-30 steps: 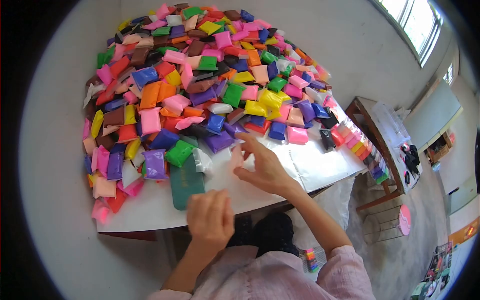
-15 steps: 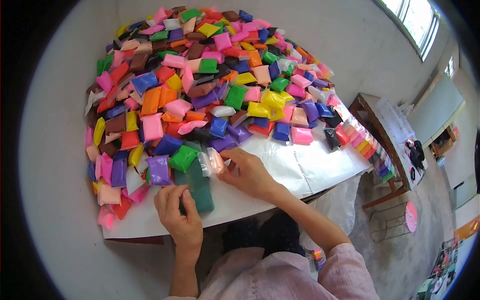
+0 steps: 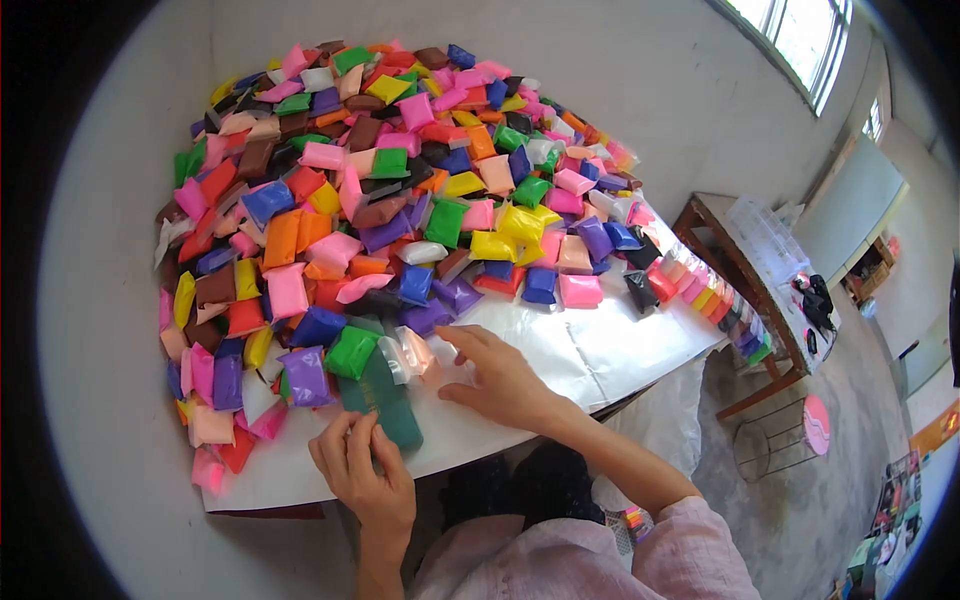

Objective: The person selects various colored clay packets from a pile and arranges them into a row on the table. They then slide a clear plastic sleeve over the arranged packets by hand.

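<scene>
My right hand (image 3: 490, 375) is open, thumb and fingers apart, just right of a peach packet (image 3: 418, 355) with a clear wrapper end. That packet rests by the upper right edge of a dark green block (image 3: 388, 400) on the white-covered table (image 3: 510, 355). Near the block's lower left side, my left hand (image 3: 365, 470) has its fingers curled in with the thumb against them; whatever they may hold is hidden. A green packet (image 3: 352, 352) overlaps the block's upper end, and a purple packet (image 3: 307, 376) lies left of it.
A large heap of colourful packets (image 3: 390, 160) covers the back and left of the table against the wall. Neat rows of small packets (image 3: 715, 300) line the right end. Beyond stand a wooden table (image 3: 745, 255) and a pink-topped stool (image 3: 816, 425).
My right hand has let go of the peach packet and drawn slightly right, opening. The fingers of my left hand have closed further. The whole view has shifted a little.
</scene>
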A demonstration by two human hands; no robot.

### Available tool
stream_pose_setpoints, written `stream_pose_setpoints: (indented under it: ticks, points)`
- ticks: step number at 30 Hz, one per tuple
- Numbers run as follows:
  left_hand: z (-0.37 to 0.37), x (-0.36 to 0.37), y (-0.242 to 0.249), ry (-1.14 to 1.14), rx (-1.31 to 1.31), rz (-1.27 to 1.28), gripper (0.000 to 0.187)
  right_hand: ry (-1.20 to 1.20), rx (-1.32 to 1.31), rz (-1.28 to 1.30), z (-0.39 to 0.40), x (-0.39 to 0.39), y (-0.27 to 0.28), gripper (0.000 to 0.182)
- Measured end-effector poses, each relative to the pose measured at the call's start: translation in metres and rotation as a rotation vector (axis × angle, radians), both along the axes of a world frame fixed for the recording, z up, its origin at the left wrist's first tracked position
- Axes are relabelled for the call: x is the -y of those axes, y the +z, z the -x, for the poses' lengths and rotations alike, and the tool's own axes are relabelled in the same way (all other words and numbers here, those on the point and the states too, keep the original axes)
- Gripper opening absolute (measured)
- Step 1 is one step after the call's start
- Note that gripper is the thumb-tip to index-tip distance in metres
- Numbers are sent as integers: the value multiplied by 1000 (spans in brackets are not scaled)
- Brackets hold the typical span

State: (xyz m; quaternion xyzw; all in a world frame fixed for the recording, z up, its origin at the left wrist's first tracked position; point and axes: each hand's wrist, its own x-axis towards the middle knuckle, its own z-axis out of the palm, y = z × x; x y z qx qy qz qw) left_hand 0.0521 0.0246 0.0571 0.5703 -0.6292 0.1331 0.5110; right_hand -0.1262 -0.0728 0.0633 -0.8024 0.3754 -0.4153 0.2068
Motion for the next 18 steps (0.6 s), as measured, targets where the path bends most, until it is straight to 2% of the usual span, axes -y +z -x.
stream_pose_setpoints:
  ticks: [3, 5, 7, 9, 12, 18]
  points:
    - [7, -6, -2, -33, 17, 106, 18, -138, -22, 38, 34, 14, -1, 46]
    - [16, -4, -2, -163, 42, 122, 20, -385, -155, 63, 61, 39, 6, 33]
    - [28, 2, -2, -298, 72, 134, 22, -625, -292, 339, 80, 71, 20, 21]
    - [43, 16, -2, -439, 111, 147, 25, -707, -437, 394, 99, 102, 17, 16]
    - [56, 35, -12, -593, 52, 80, 23, -650, -559, 327, 104, 129, 13, 22]
    - [58, 35, -17, -510, 144, 24, 24, -727, -567, 230, 100, 132, 7, 25]
